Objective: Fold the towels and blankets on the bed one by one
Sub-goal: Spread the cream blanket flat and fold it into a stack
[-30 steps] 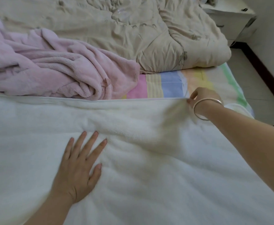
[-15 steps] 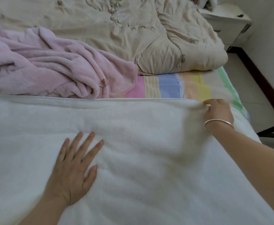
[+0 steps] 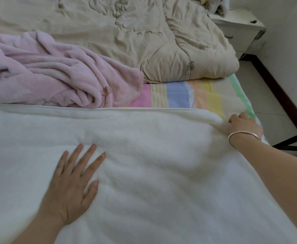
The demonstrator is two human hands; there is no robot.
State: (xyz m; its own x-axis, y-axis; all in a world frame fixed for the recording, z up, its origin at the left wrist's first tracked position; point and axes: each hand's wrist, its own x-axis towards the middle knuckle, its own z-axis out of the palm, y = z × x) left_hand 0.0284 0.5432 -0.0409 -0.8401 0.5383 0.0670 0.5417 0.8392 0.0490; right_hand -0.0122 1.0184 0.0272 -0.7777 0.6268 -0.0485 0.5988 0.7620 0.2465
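white blanket (image 3: 161,182) cut off left, bottom | right hand (image 3: 243,124) fingertips hidden in its edge

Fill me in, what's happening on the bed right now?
A person is working on the white blanket spread across the near side of the bed. The left hand presses flat on it, while the right hand pinches its far right corner. The pink blanket lies crumpled beyond it, unfolded, with the beige quilt behind.

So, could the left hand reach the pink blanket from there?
Probably yes: the left hand rests flat on the white blanket, holding nothing, and the pink blanket lies just beyond its far edge, nothing between.
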